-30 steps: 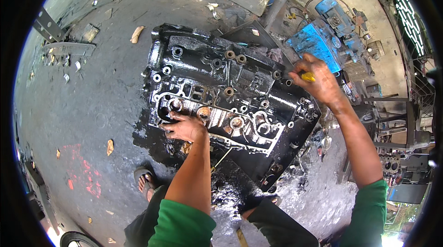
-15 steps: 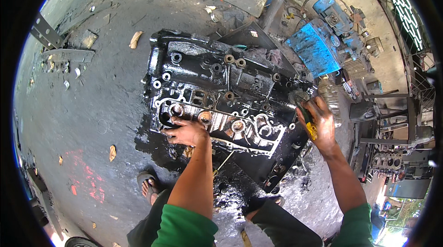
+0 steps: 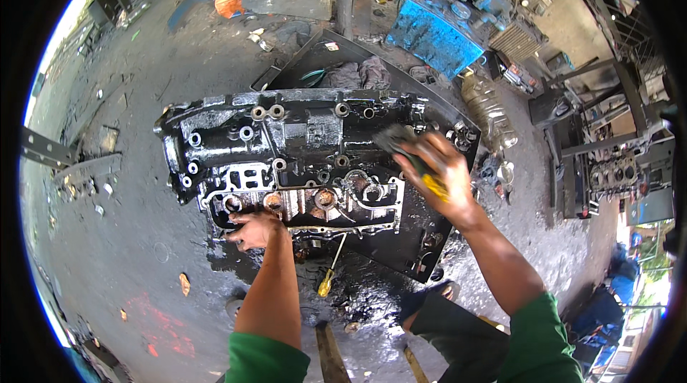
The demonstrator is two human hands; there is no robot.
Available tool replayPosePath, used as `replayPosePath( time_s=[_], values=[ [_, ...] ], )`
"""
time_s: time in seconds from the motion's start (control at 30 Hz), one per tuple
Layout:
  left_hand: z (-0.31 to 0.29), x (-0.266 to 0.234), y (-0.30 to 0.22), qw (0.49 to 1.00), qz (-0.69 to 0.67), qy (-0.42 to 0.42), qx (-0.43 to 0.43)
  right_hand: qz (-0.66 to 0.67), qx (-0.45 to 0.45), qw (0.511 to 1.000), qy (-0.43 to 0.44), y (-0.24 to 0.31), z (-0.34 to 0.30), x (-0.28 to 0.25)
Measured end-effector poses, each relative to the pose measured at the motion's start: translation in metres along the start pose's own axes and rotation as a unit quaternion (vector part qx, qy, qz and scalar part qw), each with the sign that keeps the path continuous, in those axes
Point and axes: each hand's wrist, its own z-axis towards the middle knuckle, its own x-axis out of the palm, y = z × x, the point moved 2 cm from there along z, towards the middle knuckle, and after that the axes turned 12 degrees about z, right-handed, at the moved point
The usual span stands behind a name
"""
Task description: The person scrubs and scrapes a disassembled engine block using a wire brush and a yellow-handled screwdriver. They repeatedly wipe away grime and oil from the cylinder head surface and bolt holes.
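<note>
A black, oily engine casting (image 3: 243,145) lies across the middle, with a bare-metal cylinder head section (image 3: 308,204) along its near side. At that section's left end, my left hand (image 3: 256,230) grips the edge, thumb on top. My right hand (image 3: 445,175) is closed around the yellow-and-black handle of a brush (image 3: 392,138). Its grey head is over the casting's right end, blurred by motion; whether it touches the metal I cannot tell.
A dark metal tray (image 3: 383,250) is under the casting, with rags (image 3: 361,74) at its far side. A yellow-handled screwdriver (image 3: 328,277) leans near the front. Beyond stand a blue machine (image 3: 436,36) and a plastic bottle (image 3: 490,111). The floor (image 3: 107,254) is oily.
The view has turned and shifted, so the casting appears farther left and more level. My right hand has moved the brush inward over the casting's right end. My left hand stays on the cylinder head.
</note>
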Motion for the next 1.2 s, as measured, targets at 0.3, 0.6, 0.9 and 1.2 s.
replayPosePath(
  time_s=[0.3,0.6,0.9,1.2],
  values=[
    [0.004,0.004,0.000,0.998,0.036,-0.046,0.021,0.114,0.589,0.758,-0.254,-0.118,-0.298,0.080],
    [-0.002,0.000,-0.002,1.000,0.022,-0.016,0.007,0.173,0.496,0.842,-0.123,-0.119,-0.360,0.231],
    [0.000,-0.002,-0.002,0.999,0.032,0.002,0.009,0.054,0.572,0.802,-0.165,-0.104,-0.375,0.172],
    [0.006,0.005,0.002,1.000,0.020,-0.002,0.014,0.371,0.627,0.671,-0.137,-0.079,-0.312,0.190]
  ],
)
